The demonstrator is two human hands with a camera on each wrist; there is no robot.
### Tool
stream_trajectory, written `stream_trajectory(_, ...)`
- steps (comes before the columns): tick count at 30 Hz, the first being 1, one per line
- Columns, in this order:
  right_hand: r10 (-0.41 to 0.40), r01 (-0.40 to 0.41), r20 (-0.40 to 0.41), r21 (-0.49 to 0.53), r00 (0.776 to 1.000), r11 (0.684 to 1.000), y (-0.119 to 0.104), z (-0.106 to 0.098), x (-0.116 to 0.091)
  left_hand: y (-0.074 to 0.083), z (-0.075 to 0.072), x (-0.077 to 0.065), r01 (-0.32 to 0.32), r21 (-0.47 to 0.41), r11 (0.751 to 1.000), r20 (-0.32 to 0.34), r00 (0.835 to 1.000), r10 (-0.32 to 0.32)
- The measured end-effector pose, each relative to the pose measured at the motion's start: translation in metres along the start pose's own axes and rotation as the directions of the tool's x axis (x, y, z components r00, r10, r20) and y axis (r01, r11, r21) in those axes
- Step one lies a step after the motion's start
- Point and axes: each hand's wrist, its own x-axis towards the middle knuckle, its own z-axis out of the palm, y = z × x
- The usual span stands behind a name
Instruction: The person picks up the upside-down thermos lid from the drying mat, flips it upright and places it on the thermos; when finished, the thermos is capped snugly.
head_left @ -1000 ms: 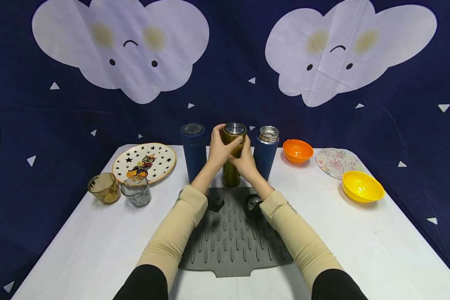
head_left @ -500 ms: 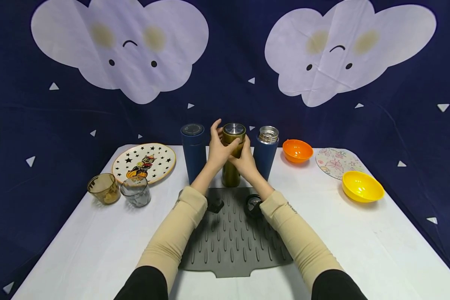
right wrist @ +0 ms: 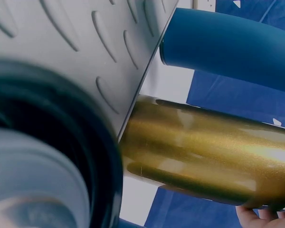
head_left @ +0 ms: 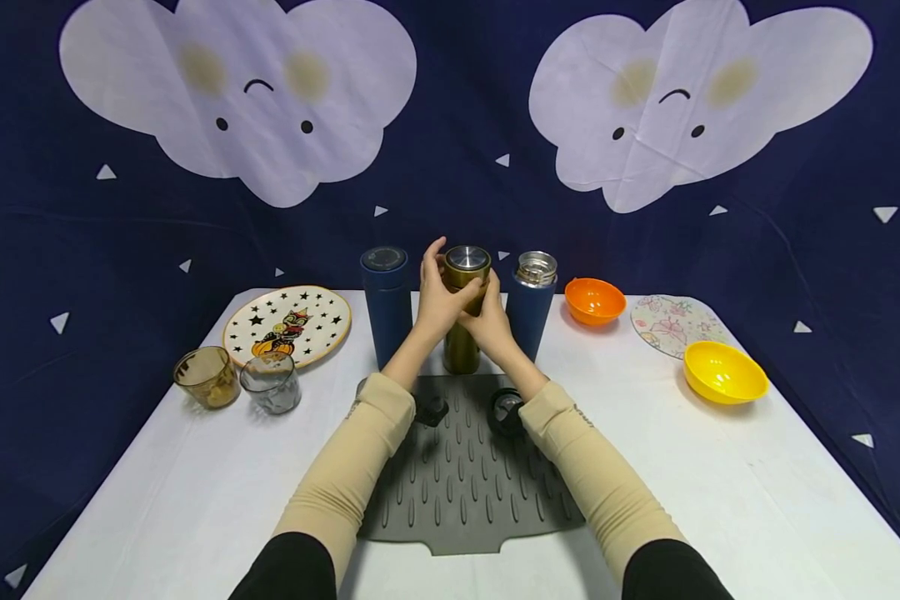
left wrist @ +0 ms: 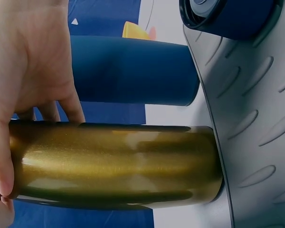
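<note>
A gold thermos flask (head_left: 462, 342) with a steel-topped lid (head_left: 468, 257) stands upright behind the grey mat (head_left: 471, 500). My left hand (head_left: 437, 307) grips its upper part from the left, thumb across the front and index finger raised beside the lid. From the right, my right hand (head_left: 492, 323) holds the flask a little lower. The left wrist view shows the right hand (left wrist: 33, 61) with its fingers passing behind the flask. A capped blue flask (head_left: 387, 308) is on the left, and an uncapped blue flask (head_left: 534, 300) with a bare steel neck is on the right.
Two dark caps, one left (head_left: 430, 410) and one right (head_left: 506, 411), lie on the mat near my forearms. At left are an oval plate (head_left: 322, 312), an amber glass (head_left: 207, 379) and a clear glass (head_left: 272, 385). Orange (head_left: 596, 304) and yellow bowls (head_left: 723, 375) and a floral disc (head_left: 663, 325) occupy the right.
My left index finger has lifted from the lid's side and now points up. Both hands otherwise stay around the gold flask, which has not visibly moved.
</note>
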Motion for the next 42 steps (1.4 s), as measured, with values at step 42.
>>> stream_trajectory(42, 0.072, -0.072, 0.028, -0.027, 0.997, 0.997, -0.0033, -0.0016, -0.0012, -0.0022, -0.0012, -0.0010, -0.004, 0.009, 1.000, -0.009, 1.000, 0.005)
